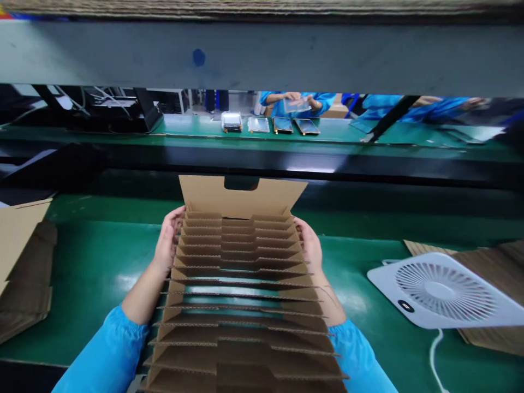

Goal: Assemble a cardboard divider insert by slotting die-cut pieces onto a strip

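Between my hands stands a cardboard divider insert [237, 251], a long brown frame with several slotted cross partitions running toward me. At its far end a plain cardboard flap [200, 194] with a notch in its top edge rises upright. My left hand [167, 237] wraps round the far left side of the insert, fingertips partly hidden behind it. On the opposite side my right hand [309, 243] grips the far right edge, its fingers curled behind the cardboard. Green tabletop shows through the gaps between the middle partitions.
A white fan [446, 292] lies at the right on stacked cardboard [491, 338]. More folded cardboard [28, 273] is at the left edge. A grey shelf beam [262, 57] crosses overhead. Beyond, a co-worker's hands [292, 97] hold a clear item above several flat devices [282, 125].
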Action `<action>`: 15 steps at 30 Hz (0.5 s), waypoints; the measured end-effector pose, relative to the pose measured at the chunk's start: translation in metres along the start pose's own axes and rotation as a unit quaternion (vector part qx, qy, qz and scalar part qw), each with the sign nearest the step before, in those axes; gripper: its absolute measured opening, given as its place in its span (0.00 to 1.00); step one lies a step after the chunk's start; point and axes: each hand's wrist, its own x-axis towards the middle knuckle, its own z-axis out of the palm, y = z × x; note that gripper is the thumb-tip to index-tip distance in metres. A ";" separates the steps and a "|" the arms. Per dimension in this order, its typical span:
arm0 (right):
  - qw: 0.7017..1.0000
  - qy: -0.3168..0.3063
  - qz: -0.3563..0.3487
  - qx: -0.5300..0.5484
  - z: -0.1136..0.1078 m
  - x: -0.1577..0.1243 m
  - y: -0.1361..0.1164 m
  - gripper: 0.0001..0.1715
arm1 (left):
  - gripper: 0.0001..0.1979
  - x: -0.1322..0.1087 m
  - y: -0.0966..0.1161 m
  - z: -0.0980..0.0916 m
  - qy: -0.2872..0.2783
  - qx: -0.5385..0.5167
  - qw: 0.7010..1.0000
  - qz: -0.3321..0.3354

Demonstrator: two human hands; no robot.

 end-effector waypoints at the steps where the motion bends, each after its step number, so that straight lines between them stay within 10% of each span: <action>1: 1.000 0.004 0.009 -0.001 0.000 -0.001 0.000 0.37 | 0.33 0.000 0.000 -0.001 -0.010 0.004 1.000 0.010; 15: 0.998 0.049 0.022 -0.039 -0.015 0.010 0.033 0.33 | 0.30 -0.002 -0.006 -0.007 -0.022 0.017 1.000 0.004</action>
